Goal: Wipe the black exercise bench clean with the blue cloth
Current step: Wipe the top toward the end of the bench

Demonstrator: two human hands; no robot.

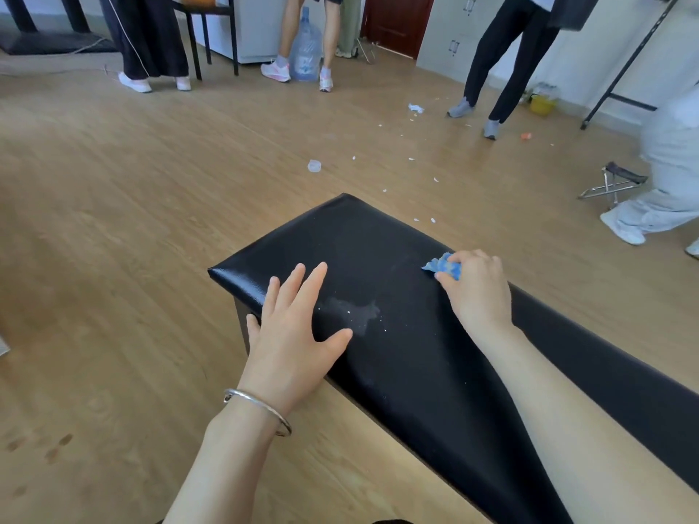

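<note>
The right grip (477, 291) is clutching the bunched blue cloth (443, 267) against the black worktop (363, 243) near its 3 o'clock edge. The left grip (293, 334) is lying released, fingers spread flat, at 9 o'clock, with a pale smear (355, 312) sitting between the two.

blue cloth (443, 265) mostly hidden under right hand (477, 285), bench (378, 240) cut off

The left hand (291, 334) lay flat on the bench (378, 240) at its left edge, a smear (355, 312) just right of it. The right hand (476, 289) held a cloth (444, 266) on the right edge. Scraps (415, 107) lay on the floor (151, 221) beyond the far end.
</note>
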